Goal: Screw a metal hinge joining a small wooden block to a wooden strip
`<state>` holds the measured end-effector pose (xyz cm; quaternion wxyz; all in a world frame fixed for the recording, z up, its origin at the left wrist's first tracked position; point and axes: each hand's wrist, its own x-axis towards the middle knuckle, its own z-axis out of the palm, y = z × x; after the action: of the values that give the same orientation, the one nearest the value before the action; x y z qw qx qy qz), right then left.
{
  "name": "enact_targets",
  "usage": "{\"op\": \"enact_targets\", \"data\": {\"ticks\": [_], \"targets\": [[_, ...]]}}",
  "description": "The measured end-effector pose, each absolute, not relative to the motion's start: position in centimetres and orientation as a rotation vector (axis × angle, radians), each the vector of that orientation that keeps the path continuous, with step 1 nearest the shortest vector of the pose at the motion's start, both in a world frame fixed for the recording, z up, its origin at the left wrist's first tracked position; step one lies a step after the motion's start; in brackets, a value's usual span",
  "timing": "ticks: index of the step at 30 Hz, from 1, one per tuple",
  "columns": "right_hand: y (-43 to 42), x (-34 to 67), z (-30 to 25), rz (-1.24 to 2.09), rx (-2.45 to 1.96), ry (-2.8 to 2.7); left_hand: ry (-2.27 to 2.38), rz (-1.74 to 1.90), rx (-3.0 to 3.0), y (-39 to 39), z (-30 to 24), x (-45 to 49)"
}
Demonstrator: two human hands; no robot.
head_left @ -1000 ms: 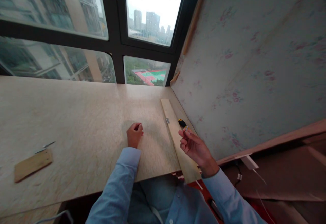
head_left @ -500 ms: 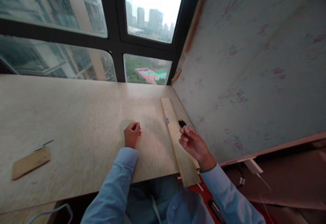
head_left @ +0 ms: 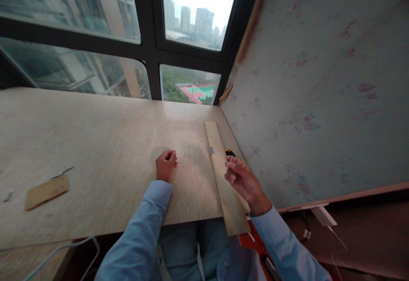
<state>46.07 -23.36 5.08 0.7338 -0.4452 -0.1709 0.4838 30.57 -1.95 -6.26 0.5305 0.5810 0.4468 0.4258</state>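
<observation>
Wooden board along the right edge, small metal piece in the right hand

Pale wood runs along the right edge of the tabletop: a long board lies there, its far end short of the far right corner and its near end jutting out past the near edge. On its left edge, toward the far end, sits a small metal hinge.

The right hand is raised above the board, thumb and forefinger pinched on a small metal piece, too small to identify for certain. Just beyond those fingertips, between the board and the right edge, shows a black-and-yellow handle, partly hidden by the hand.

The left hand is on the tabletop, between the near and far edges and well left of the board. Its fingers are curled in together; whether they enclose anything cannot be told.

Toward the near left corner lies a short wooden plate, with a thin metal rod just beside its far edge. A small grey piece lies close to the left.
</observation>
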Motion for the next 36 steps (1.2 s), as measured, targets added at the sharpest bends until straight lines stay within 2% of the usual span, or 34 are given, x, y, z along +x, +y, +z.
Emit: {"op": "enact_targets", "data": {"ticks": [16,36], "targets": [[-23.4,48.6,3.1,1.041,-1.026,-0.354,1.086,1.03,1.377,-2.0,-6.2,30.7],[-18.6,51.0,0.9,1.022,-1.131,-0.42,1.129,0.973,1.391,-2.5,-5.9,30.5]]}}
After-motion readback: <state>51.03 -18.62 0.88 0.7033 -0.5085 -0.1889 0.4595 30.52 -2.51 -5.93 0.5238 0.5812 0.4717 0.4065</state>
